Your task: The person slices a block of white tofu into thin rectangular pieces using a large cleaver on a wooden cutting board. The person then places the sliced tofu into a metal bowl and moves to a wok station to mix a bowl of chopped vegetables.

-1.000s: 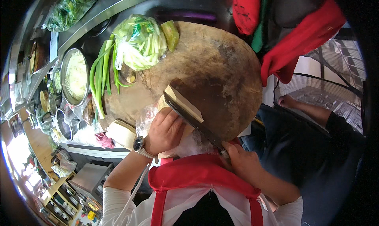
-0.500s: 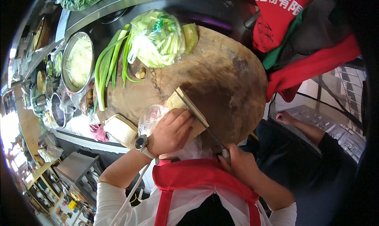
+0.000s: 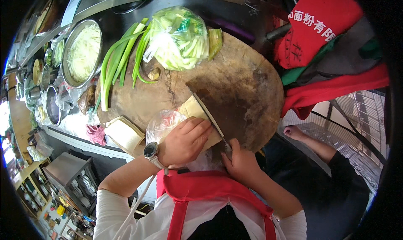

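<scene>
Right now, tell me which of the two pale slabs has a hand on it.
The slab under the left hand, beside the knife. The other slab lies at the chopping board's left edge, with no hand touching it.

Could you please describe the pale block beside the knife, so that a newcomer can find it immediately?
Find the big round wooden board. Near its lower edge, the left hand rests on the pale block, beside the knife. Unlike the similar pale stack at the board's lower left, it lies under a hand.
</scene>
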{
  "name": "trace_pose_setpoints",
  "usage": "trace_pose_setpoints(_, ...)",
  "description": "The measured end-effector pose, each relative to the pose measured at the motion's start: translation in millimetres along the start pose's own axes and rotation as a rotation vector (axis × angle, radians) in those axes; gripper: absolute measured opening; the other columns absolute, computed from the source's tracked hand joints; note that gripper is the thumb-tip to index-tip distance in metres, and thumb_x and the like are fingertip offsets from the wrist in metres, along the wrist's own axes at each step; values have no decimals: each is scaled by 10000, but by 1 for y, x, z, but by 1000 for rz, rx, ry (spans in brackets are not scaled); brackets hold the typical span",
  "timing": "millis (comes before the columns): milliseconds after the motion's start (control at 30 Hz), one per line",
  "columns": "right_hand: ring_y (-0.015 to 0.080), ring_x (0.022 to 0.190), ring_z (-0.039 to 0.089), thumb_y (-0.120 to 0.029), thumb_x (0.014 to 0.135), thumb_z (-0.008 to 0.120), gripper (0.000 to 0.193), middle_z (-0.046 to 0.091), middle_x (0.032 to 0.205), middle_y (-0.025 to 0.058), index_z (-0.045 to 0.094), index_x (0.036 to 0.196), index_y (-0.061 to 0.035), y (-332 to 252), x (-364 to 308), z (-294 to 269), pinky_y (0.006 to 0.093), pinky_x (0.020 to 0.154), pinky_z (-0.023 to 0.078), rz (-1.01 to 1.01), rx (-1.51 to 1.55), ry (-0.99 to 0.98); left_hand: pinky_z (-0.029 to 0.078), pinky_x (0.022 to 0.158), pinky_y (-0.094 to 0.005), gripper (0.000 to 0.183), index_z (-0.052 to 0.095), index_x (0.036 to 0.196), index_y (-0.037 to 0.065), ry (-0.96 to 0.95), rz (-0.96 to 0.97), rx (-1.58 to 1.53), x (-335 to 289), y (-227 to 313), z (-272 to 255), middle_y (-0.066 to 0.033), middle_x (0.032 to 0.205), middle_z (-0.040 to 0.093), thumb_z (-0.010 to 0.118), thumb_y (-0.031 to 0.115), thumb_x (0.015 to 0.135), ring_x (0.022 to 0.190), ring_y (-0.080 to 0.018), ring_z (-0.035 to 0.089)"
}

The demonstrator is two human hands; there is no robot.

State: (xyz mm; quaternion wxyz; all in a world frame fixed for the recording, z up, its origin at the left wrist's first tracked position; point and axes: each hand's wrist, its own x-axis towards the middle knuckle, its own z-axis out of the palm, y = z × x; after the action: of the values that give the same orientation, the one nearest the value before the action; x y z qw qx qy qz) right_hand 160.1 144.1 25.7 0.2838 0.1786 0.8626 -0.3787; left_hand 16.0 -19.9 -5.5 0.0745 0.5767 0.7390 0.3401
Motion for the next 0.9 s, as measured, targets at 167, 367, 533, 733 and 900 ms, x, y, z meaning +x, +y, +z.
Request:
trace_pose_setpoints(167, 425, 729, 586, -263, 853, 555, 330, 597, 775, 246, 404, 1022, -23, 6, 3, 11, 483, 629, 455, -7, -2, 35, 470, 789, -366, 388, 569, 1021, -50, 24, -30, -27, 2, 7, -3, -150, 1018, 536, 650, 3, 645, 924, -306, 537)
trace_pose_setpoints(367, 418, 722, 596, -293, 842, 575, 356, 610, 783, 222, 434, 1024, -22, 16, -21, -6, 463, 613, 474, -152, 49, 192, 443, 820, -376, 357, 535, 1048, 6, 116, -140, -133, 9, 22, -19, -156, 1039, 518, 612, -16, 700, 961, -322, 522)
trace_pose_setpoints(533, 266, 652, 619, -231, 777, 675, 404, 613, 775, 151, 493, 1050, 5, 4, -64, -42, 324, 574, 480, -115, 516, 144, 399, 907, -334, 356, 495, 1106, 45, 616, -542, -1040, 19, 41, -26, -93, 1097, 525, 653, 36, 788, 1010, -208, 514)
trace_pose_setpoints(733, 137, 459, 503, -88, 751, 654, 357, 538, 632, 77, 464, 1043, -9, -2, -97, -45, 268, 409, 399, -4, 1054, -134, 457, 895, -346, 436, 494, 1184, 70, 348, -279, -2124, 16, 57, -11, -45, 1086, 605, 590, 338, 853, 993, -173, 586)
trace_pose_setpoints(900, 146, 404, 458, -38, 737, 606, 377, 500, 575, 78, 413, 1059, -3, -23, -99, -36, 274, 372, 364, -82, 1134, -203, 464, 910, -345, 565, 462, 1233, 48, 347, -285, -2144, 1, 64, -9, -76, 1162, 584, 567, 425, 826, 1051, -183, 572)
